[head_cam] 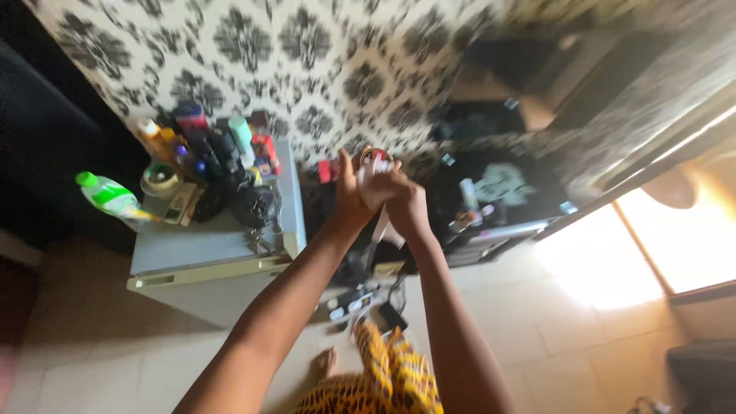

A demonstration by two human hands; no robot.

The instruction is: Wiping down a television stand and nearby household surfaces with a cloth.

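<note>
Both hands are up and meeting in front of the chest, the left hand (351,201) and right hand (405,205) clasped together around a small round jar (376,159) poking out just above the fingertips.

Daylight glare floods in at right — edges blurred, tilted.

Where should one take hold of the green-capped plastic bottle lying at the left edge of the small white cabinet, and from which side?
Probably around the middle of its body, coming from above. The green-capped bottle lies on its side at the left edge of the white cabinet, partly overhanging, so its body is exposed on top and at the left. A roll of tape and other bottles crowd its right side.
</note>
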